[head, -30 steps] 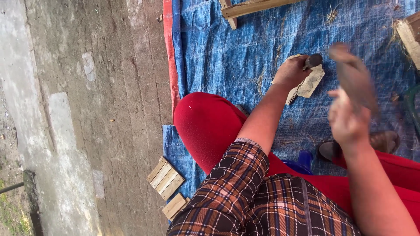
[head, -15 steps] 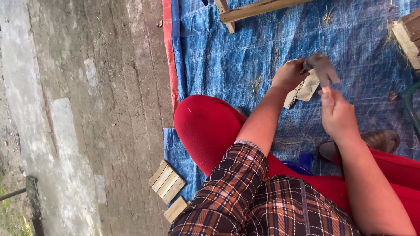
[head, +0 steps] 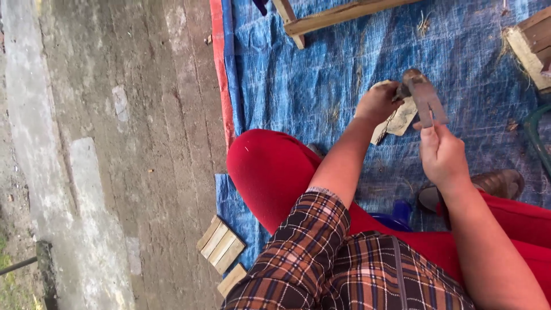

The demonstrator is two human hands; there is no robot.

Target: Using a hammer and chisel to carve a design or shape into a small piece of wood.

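Left hand [head: 376,103] closed around pale wood piece [head: 402,117]; right hand [head: 442,152] fisted on hatchet [head: 423,95] handle, blade touching wood, above blue tarp [head: 321,74].

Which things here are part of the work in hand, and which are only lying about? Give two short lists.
In hand:
left hand gripping the pale flat piece
right hand holding the dark flat tool against that piece

Lying about:
wooden beam
small slatted wooden panels
wooden crate corner
blue tarp
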